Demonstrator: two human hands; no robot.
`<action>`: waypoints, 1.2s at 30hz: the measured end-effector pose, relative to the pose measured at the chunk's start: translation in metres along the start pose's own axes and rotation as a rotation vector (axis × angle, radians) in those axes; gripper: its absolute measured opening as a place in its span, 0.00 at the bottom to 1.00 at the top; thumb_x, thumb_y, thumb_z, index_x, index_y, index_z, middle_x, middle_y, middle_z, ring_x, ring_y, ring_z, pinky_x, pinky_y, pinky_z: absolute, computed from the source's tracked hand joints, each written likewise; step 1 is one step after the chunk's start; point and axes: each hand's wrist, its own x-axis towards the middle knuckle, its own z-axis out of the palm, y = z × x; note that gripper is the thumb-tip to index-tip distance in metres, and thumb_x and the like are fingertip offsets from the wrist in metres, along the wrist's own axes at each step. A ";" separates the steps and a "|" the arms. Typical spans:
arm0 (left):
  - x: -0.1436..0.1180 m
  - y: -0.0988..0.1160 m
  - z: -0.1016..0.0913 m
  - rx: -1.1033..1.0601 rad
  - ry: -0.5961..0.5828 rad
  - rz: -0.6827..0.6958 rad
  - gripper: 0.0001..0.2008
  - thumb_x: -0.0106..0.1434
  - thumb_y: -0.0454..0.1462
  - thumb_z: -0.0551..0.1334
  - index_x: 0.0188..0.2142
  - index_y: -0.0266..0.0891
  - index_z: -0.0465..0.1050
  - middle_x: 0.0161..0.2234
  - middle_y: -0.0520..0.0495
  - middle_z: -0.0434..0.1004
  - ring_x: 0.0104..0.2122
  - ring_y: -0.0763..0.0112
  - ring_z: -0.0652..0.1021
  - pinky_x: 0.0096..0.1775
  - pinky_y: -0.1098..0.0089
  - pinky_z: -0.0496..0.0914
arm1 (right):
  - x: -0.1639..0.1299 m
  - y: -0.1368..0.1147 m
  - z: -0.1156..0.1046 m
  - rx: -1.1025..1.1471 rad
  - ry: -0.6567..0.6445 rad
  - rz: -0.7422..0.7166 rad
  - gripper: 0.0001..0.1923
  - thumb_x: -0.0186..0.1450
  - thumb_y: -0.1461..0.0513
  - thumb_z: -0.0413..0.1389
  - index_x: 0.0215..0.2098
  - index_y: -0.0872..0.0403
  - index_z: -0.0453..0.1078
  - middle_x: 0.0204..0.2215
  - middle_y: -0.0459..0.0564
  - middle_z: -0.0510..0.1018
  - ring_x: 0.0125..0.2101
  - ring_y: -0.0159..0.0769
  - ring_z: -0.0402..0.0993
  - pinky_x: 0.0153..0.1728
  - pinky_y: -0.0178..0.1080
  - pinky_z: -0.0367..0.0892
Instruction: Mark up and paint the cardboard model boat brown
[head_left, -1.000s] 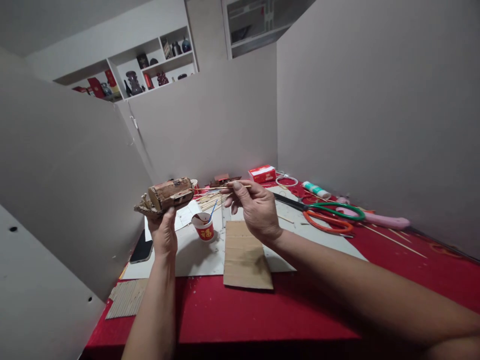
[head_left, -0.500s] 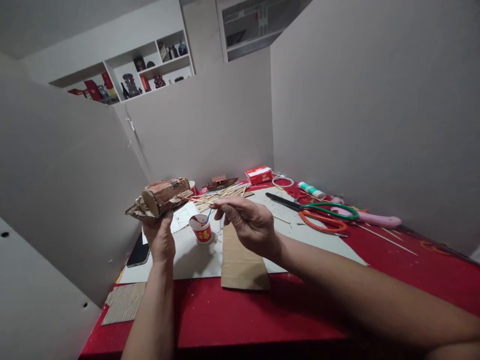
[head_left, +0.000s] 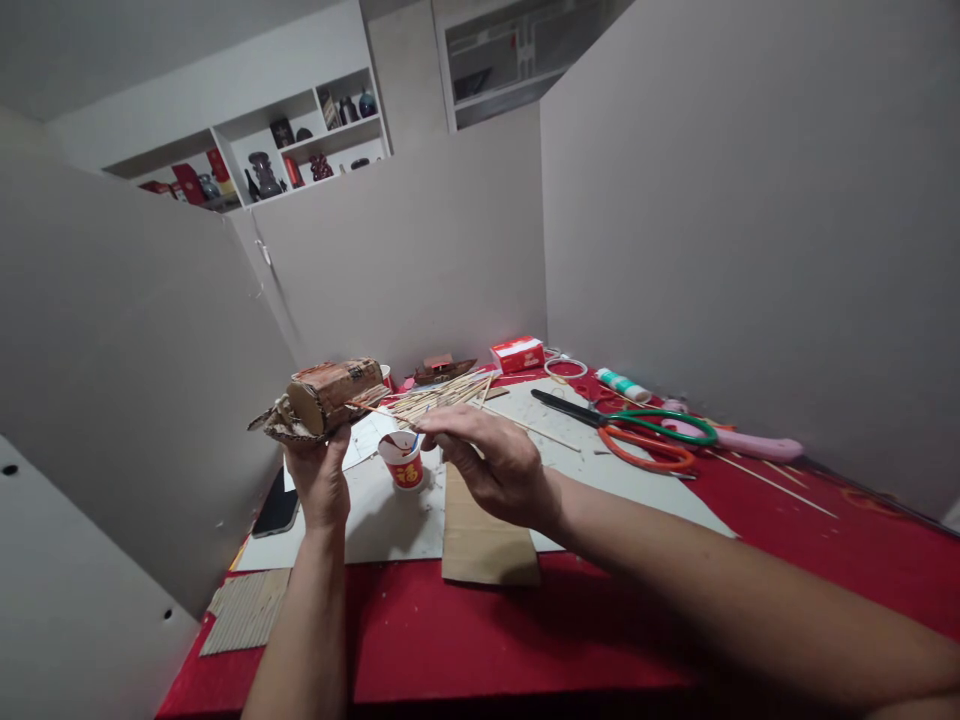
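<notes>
My left hand (head_left: 321, 482) is closed under a brown cardboard model boat (head_left: 341, 388), holding it up at the left. The boat has a rounded cabin with a reddish-brown painted top and a ragged end. Pinched in my right hand (head_left: 487, 460) is a thin stick (head_left: 390, 412) with a reddish tip, which reaches the boat's lower right side. Just below the stick stands a red-and-white paper cup (head_left: 403, 468), its inner wall smeared reddish brown, with a blue stick (head_left: 415, 441) at its rim.
A cardboard strip (head_left: 487, 540) lies below my right hand. Behind it are a pile of thin sticks (head_left: 442, 398), a small boat (head_left: 444, 370) and a red tissue box (head_left: 517, 354). Scissors (head_left: 622, 420) lie right; a phone (head_left: 276, 510) and corrugated cardboard (head_left: 246, 610) lie left.
My right hand has dropped slightly and turned flatter, with the stick's tip now a little lower on the boat. My left hand keeps the boat in nearly the same place.
</notes>
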 end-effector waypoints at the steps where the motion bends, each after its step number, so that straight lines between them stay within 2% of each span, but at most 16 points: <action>1: 0.000 0.000 0.000 0.003 -0.004 0.012 0.31 0.51 0.32 0.74 0.54 0.47 0.70 0.54 0.48 0.77 0.55 0.62 0.76 0.59 0.60 0.66 | 0.000 0.001 0.000 -0.002 -0.002 0.004 0.17 0.69 0.70 0.51 0.54 0.51 0.69 0.39 0.53 0.82 0.43 0.37 0.80 0.44 0.42 0.77; 7: 0.000 -0.001 -0.002 0.044 -0.007 0.027 0.32 0.50 0.35 0.75 0.54 0.48 0.69 0.54 0.47 0.76 0.56 0.60 0.75 0.59 0.60 0.66 | 0.001 0.006 -0.003 -0.054 0.026 0.001 0.15 0.70 0.69 0.51 0.53 0.50 0.70 0.39 0.52 0.82 0.41 0.36 0.81 0.44 0.42 0.78; 13: 0.000 0.000 -0.001 0.048 -0.023 0.033 0.32 0.50 0.35 0.75 0.54 0.48 0.69 0.55 0.46 0.76 0.55 0.60 0.75 0.59 0.60 0.66 | 0.002 0.002 -0.005 -0.041 -0.043 -0.075 0.17 0.70 0.69 0.50 0.55 0.50 0.67 0.39 0.52 0.81 0.42 0.37 0.80 0.40 0.41 0.79; 17: 0.000 0.001 0.000 0.026 -0.025 0.033 0.33 0.51 0.34 0.74 0.56 0.48 0.68 0.54 0.47 0.76 0.55 0.62 0.75 0.59 0.61 0.66 | 0.001 0.006 -0.006 -0.032 0.035 0.003 0.16 0.71 0.69 0.50 0.53 0.48 0.68 0.41 0.51 0.80 0.40 0.36 0.80 0.42 0.41 0.79; 20: 0.000 0.002 0.000 0.016 -0.025 0.031 0.34 0.51 0.34 0.74 0.56 0.49 0.67 0.54 0.48 0.76 0.55 0.63 0.75 0.59 0.62 0.66 | 0.001 0.007 -0.006 -0.042 0.047 0.039 0.16 0.71 0.69 0.50 0.53 0.48 0.68 0.41 0.51 0.80 0.41 0.35 0.80 0.43 0.41 0.78; 27: -0.001 0.002 0.000 0.041 -0.025 0.038 0.32 0.51 0.34 0.75 0.55 0.48 0.69 0.55 0.48 0.76 0.56 0.61 0.74 0.59 0.61 0.66 | 0.003 0.003 -0.006 -0.036 -0.030 -0.066 0.17 0.70 0.69 0.51 0.55 0.51 0.68 0.39 0.52 0.81 0.42 0.36 0.80 0.41 0.40 0.78; 33: 0.003 -0.003 -0.005 0.056 0.005 0.063 0.34 0.50 0.35 0.75 0.56 0.46 0.68 0.56 0.45 0.76 0.55 0.60 0.75 0.58 0.59 0.68 | -0.002 0.013 -0.007 0.018 0.105 0.023 0.16 0.71 0.69 0.50 0.53 0.48 0.69 0.40 0.50 0.80 0.35 0.33 0.79 0.38 0.40 0.78; 36: 0.004 -0.005 -0.007 0.072 0.005 0.096 0.36 0.49 0.36 0.75 0.57 0.45 0.67 0.57 0.44 0.75 0.57 0.59 0.74 0.59 0.57 0.67 | -0.003 0.018 -0.007 0.029 0.126 0.063 0.16 0.71 0.69 0.50 0.52 0.48 0.70 0.38 0.49 0.79 0.34 0.32 0.78 0.37 0.39 0.78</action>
